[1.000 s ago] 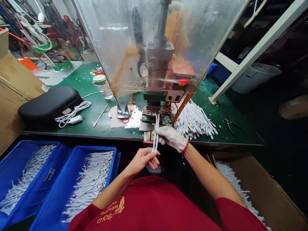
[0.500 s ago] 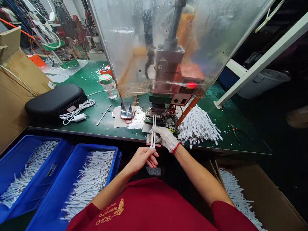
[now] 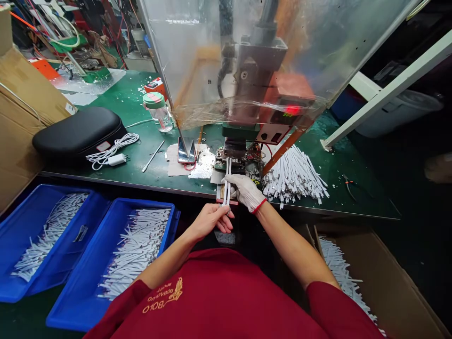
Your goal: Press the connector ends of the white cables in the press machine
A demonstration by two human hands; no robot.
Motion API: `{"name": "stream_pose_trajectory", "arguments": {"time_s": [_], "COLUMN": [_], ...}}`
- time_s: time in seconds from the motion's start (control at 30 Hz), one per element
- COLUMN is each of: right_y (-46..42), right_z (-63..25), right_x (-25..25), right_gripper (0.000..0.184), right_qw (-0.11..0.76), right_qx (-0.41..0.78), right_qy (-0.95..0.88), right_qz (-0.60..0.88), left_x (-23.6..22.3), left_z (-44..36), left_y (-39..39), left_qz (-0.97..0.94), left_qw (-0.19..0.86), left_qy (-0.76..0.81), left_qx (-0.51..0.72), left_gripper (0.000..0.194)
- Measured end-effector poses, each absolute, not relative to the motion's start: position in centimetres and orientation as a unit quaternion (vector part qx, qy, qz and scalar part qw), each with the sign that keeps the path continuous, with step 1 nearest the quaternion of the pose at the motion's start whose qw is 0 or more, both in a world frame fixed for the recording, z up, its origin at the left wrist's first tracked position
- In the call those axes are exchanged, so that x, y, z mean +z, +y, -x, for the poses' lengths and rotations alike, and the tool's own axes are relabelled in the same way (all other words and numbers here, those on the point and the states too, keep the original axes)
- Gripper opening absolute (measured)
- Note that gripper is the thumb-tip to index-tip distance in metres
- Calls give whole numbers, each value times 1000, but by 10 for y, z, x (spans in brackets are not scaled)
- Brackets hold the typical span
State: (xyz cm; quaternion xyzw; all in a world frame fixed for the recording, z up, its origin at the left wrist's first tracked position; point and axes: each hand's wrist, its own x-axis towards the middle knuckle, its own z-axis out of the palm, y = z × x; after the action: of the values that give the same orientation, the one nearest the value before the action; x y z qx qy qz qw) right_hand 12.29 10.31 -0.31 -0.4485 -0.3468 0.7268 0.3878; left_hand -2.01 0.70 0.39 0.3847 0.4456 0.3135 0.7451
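Two short white cables [image 3: 227,188] run side by side from the press machine [image 3: 235,149] toward my body. My bare left hand [image 3: 214,219] pinches their near ends between thumb and index finger, the other fingers loosely curled. Farther up, my right hand [image 3: 246,192] in a white knit glove with a red cuff is closed on the same cables, just in front of the die. The far ends of the cables reach the base of the press; exactly how they sit there is too small to tell.
A pile of white cables [image 3: 294,176] lies right of the press, with pliers [image 3: 349,187] beyond. Blue bins [image 3: 76,282] of cables stand at left, a cardboard box [image 3: 384,268] at lower right. A clear plastic guard [image 3: 197,61] hangs before the press. The bench holds a phone [image 3: 186,151] and jar [image 3: 157,111].
The camera view has tilted and shifted slightly, so the bench sits higher in the picture. Both hands keep their hold on the two cables, with little visible movement relative to the press.
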Motion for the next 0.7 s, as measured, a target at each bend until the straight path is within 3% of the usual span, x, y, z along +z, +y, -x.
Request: {"name": "stream_pose_trajectory", "arguments": {"time_s": [0.7], "right_y": [133], "right_z": [-112], "right_x": [-5], "right_gripper": [23], "right_qw": [463], "right_qx": [655], "right_qy": [-328], "right_qz": [499], "left_x": [2], "left_z": [6], "left_y": [12], "left_qz": [-359], "left_qw": [754], "left_qy": [446], "left_qx": [322], "left_gripper": [72]}}
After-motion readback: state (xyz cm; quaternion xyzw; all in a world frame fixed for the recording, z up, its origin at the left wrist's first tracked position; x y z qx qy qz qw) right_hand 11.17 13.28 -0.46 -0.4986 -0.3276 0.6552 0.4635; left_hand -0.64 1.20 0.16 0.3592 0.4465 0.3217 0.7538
